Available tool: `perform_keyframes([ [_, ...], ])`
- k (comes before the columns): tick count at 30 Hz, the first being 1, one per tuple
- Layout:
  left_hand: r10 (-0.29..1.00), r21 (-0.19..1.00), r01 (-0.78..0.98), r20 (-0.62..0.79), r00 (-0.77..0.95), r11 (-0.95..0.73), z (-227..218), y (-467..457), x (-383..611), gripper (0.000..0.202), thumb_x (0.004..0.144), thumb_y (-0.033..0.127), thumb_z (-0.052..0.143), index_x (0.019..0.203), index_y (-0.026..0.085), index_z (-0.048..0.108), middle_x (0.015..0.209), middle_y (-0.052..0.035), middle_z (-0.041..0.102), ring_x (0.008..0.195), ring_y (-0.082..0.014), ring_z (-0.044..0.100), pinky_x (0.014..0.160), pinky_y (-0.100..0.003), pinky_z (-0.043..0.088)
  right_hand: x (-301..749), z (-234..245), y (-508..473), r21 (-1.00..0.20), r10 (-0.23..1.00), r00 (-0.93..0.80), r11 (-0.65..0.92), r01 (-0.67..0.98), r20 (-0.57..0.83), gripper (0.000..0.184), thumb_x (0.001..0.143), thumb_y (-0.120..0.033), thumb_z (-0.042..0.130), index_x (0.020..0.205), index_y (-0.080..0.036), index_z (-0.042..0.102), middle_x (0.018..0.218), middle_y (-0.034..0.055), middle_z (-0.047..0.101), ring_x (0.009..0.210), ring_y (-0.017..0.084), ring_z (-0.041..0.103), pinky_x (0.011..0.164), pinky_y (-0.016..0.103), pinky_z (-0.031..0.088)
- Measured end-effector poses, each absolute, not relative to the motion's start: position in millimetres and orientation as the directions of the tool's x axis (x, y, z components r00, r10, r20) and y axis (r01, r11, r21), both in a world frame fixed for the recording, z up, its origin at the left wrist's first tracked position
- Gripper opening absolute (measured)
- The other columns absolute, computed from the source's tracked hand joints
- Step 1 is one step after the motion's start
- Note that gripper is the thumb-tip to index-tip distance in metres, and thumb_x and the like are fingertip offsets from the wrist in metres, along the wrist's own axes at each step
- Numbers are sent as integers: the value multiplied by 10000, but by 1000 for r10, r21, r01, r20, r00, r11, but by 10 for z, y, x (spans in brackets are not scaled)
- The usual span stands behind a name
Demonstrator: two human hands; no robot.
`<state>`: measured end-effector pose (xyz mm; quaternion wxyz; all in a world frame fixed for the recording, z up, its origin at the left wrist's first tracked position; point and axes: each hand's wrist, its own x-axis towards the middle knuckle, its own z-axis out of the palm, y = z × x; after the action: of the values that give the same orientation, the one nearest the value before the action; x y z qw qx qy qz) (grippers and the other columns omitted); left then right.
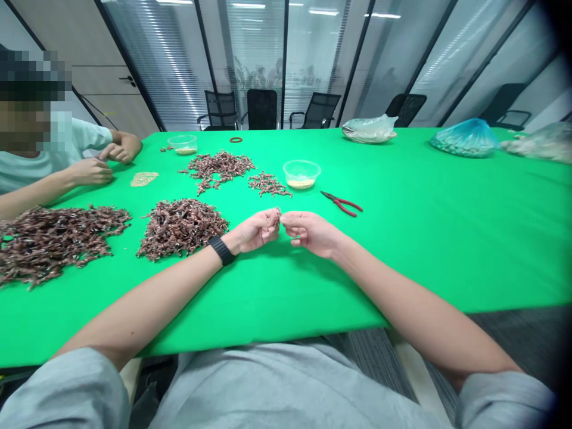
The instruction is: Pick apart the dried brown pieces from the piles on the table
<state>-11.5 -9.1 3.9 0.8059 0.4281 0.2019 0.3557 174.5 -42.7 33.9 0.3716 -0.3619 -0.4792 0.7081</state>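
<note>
Head view: a small brown piece (277, 217) is pinched at the fingertips of the left hand (254, 232), which is curled nearly shut, with a black watch (222, 250) worn on its wrist. The right hand (310, 233) is held half open just beside the piece, its fingers curved toward it; whether the piece is gripped by that hand cannot be told. Both hands are held over a green tablecloth (402, 268). Just left of the left hand, a heap of brown parts (181, 227) is piled, and a larger heap (53, 244) lies beyond it. Farther up the table, a smaller heap (217, 168) and a little heap (268, 185) are spread. Red-handled pliers (342, 204) lie to the right, near a clear plastic tub (301, 174) holding pale grains. A co-worker's hands (102, 162) are seen at the left, near a patch of pale grains (144, 179). Plastic bags (463, 138) lie at the far end, before black chairs (261, 109).
</note>
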Motion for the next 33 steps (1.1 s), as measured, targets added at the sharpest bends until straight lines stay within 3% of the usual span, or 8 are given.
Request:
perform_keyframes([
  [3, 746, 802, -421, -45, 664, 423, 35, -89, -123, 168, 777, 165, 748, 781, 137, 582, 555, 46, 490, 407, -46, 381, 466, -186, 362, 1685, 285, -444, -985, 948, -270, 149, -84, 167, 356, 726, -488, 803, 860, -196, 649, 753, -3, 597, 600, 109, 499, 457, 220, 437],
  [6, 731, 772, -424, -76, 678, 474, 39, -109, -118, 163, 831, 199, 717, 760, 136, 585, 571, 41, 478, 411, -52, 393, 471, -200, 382, 1677, 259, -451, -865, 868, -182, 486, 129, 461, 280, 832, -477, 724, 881, -206, 673, 806, 36, 626, 694, 156, 554, 520, 261, 466],
  [9, 693, 740, -418, -90, 715, 527, 54, -143, -102, 175, 870, 242, 693, 766, 143, 592, 580, 37, 475, 412, -59, 399, 466, -209, 388, 1720, 245, -438, -673, 731, -215, 681, 288, 648, 189, 922, -397, 639, 894, -214, 679, 845, 53, 632, 760, 172, 569, 616, 289, 481],
  [13, 664, 717, -422, -77, 744, 556, 63, -170, -92, 182, 857, 252, 712, 766, 150, 591, 574, 36, 477, 414, -66, 402, 463, -216, 390, 1760, 214, -412, -511, 607, -321, 791, 336, 727, 152, 988, -324, 544, 951, -223, 650, 858, 52, 625, 740, 165, 551, 661, 299, 471],
  [18, 689, 716, -438, -83, 720, 544, 27, -164, -104, 126, 820, 190, 723, 800, 151, 605, 573, 40, 476, 425, -65, 406, 474, -209, 390, 1735, 219, -428, -514, 620, -324, 779, 359, 714, 149, 995, -323, 525, 961, -217, 625, 847, 50, 615, 771, 174, 558, 671, 297, 471],
  [24, 700, 740, -441, -56, 712, 508, -3, -152, -105, 171, 772, 177, 757, 835, 162, 598, 599, 39, 509, 432, -58, 415, 482, -202, 388, 1683, 276, -496, -662, 734, -275, 679, 317, 621, 218, 971, -388, 556, 871, -203, 614, 825, 45, 615, 768, 169, 566, 633, 284, 472],
  [29, 739, 799, -437, -14, 673, 413, 14, -137, -89, 206, 746, 153, 764, 820, 160, 572, 586, 48, 520, 429, -51, 423, 474, -183, 372, 1665, 299, -508, -940, 910, -287, 332, 76, 298, 335, 857, -529, 670, 856, -203, 595, 726, -9, 573, 545, 118, 507, 448, 253, 435],
  [33, 759, 847, -421, 31, 650, 326, -2, -107, -90, 271, 717, 161, 809, 799, 158, 550, 602, 48, 541, 441, -51, 457, 450, -170, 356, 1716, 364, -487, -997, 931, -366, -39, -59, -14, 370, 723, -500, 785, 749, -183, 594, 596, -54, 473, 496, 87, 433, 431, 227, 412],
])
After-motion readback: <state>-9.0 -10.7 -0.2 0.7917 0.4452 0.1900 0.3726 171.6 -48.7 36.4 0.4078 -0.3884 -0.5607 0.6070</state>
